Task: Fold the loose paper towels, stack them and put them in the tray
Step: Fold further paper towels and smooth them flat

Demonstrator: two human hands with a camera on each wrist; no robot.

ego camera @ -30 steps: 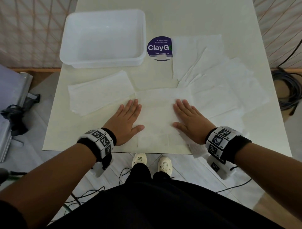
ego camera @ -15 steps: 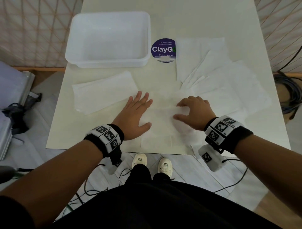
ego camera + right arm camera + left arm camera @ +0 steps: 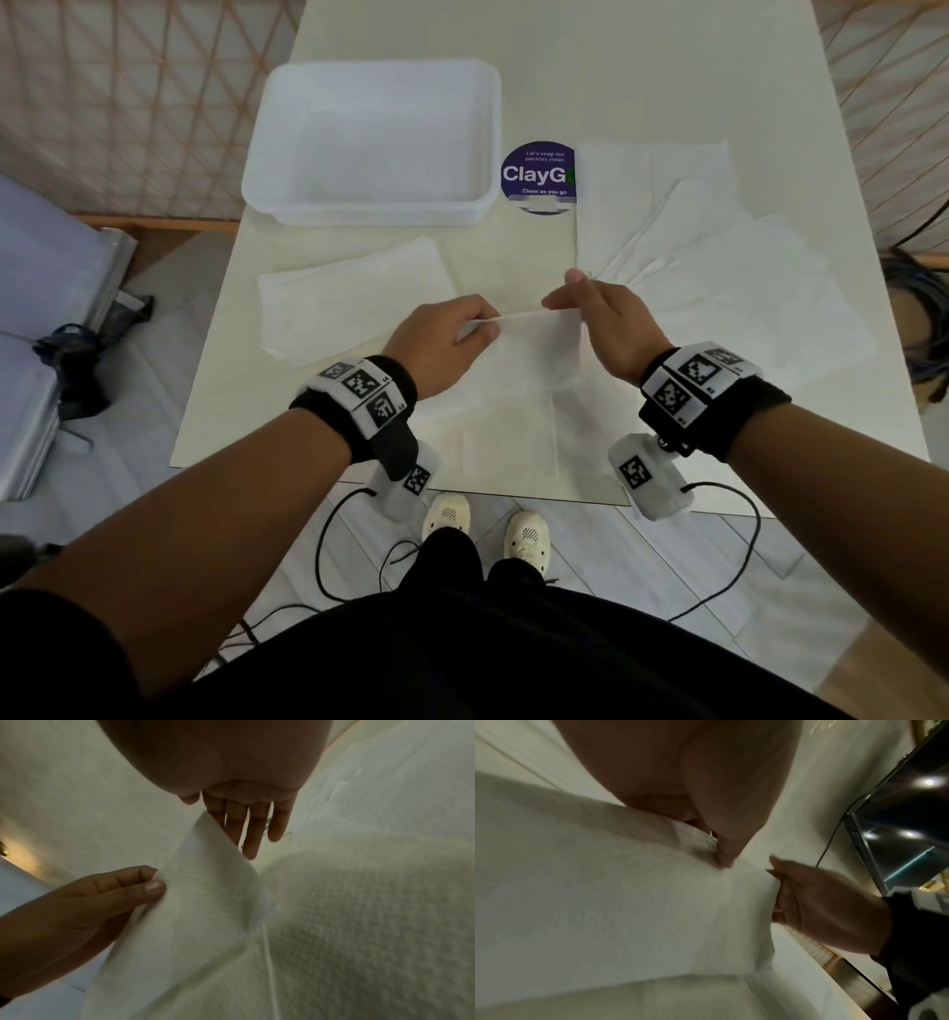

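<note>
A white paper towel lies at the near middle of the table, its far edge lifted off the surface. My left hand pinches the left end of that raised edge between thumb and fingers. My right hand pinches the right end, its other fingers hanging fairly straight. The towel bends up from a crease near the table's front edge. A folded towel lies flat to the left. Loose towels overlap at the right. The white plastic tray stands at the back left, nothing visible inside.
A round purple sticker is on the table between tray and loose towels. Mesh netting borders both sides. Cables lie on the floor at right, a grey case at left. My feet stand under the front edge.
Both hands went from lying flat on the towel to curling at its far edge, and now they have lifted that edge off the table.
</note>
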